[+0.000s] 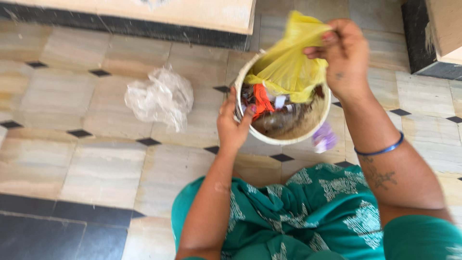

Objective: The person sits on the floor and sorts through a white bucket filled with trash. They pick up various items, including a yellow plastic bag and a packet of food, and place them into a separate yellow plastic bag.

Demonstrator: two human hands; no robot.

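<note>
**Two hands at a bin of rubbish**

A pale round bin [284, 139] stands on the tiled floor [96, 163], just in front of the person's knees, which are covered in green patterned cloth [308, 212]. The left hand [232, 126] is at the bin's left rim, its grip closed over the edge with the fingers curled inside. The right hand [345, 55] is above the bin's right side, its grip pinched shut on a yellow bag [285, 65], which it holds up so that the bag hangs partly into the bin and partly over its far rim. A blue bangle [382, 150] sits on the right forearm.

Inside the bin, below the bag, lie mixed scraps, among them an orange wrapper [262, 100] near the left rim. A purple scrap [324, 138] lies on the floor just outside the bin's right rim. A crumpled clear bag [159, 97] lies on the floor well to the left of the bin.
</note>
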